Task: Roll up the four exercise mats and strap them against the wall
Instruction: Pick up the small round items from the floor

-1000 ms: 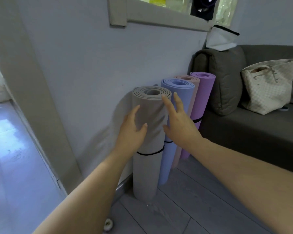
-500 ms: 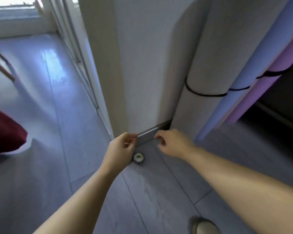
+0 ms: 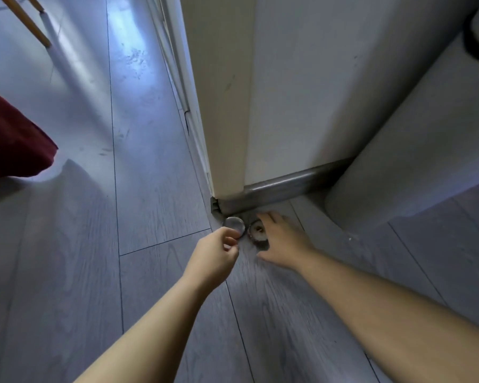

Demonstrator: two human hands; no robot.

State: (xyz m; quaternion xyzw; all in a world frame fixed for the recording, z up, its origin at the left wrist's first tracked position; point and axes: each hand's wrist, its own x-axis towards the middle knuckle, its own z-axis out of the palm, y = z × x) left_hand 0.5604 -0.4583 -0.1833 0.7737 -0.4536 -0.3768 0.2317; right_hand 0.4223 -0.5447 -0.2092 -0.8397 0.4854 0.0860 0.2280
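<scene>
Grey wood-grain plank floor (image 3: 67, 272) fills most of the view, meeting one smooth pale wall (image 3: 302, 92) with a rounded grey skirting (image 3: 282, 186) along its foot. One rolled grey mat (image 3: 412, 161), matte and cylindrical, stands on end on the floor against that wall at the right, a black strap (image 3: 473, 48) round it higher up. The blue and purple rolls seen half a second ago are now out of frame, save a purple tinge at the right edge. One dark red cloth (image 3: 9, 139) lies at the left, and two wooden legs (image 3: 25, 20) slant above it.

The left grip (image 3: 215, 255) is curled and seems to pinch the near edge of a silvery disc (image 3: 234, 223). The right grip (image 3: 281, 244) is spread, fingers and thumb on either side of a dark round tin (image 3: 257, 233). Earlier only one round piece lay there; now there are two, side by side.
</scene>
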